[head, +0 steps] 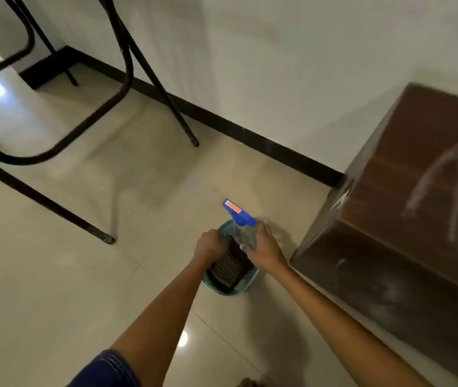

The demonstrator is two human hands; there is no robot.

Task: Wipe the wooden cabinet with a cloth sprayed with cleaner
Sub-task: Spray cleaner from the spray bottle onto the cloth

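Observation:
A dark wooden cabinet point(406, 208) stands on the floor at the right, its top marked with pale dusty streaks. Left of it, a teal basin point(246, 286) sits on the tiles. My left hand point(209, 244) grips a dark checkered cloth point(229, 268) that hangs into the basin. My right hand point(264, 247) is closed around a clear spray bottle point(243, 233) with a blue trigger head, held just above the cloth, nozzle pointing away to the upper left.
Black metal table legs point(149, 71) stand at the upper left, with one foot near the basin's left. A white wall with a dark skirting board point(264, 141) runs behind. Beige glossy floor tiles point(54, 289) spread to the left and below.

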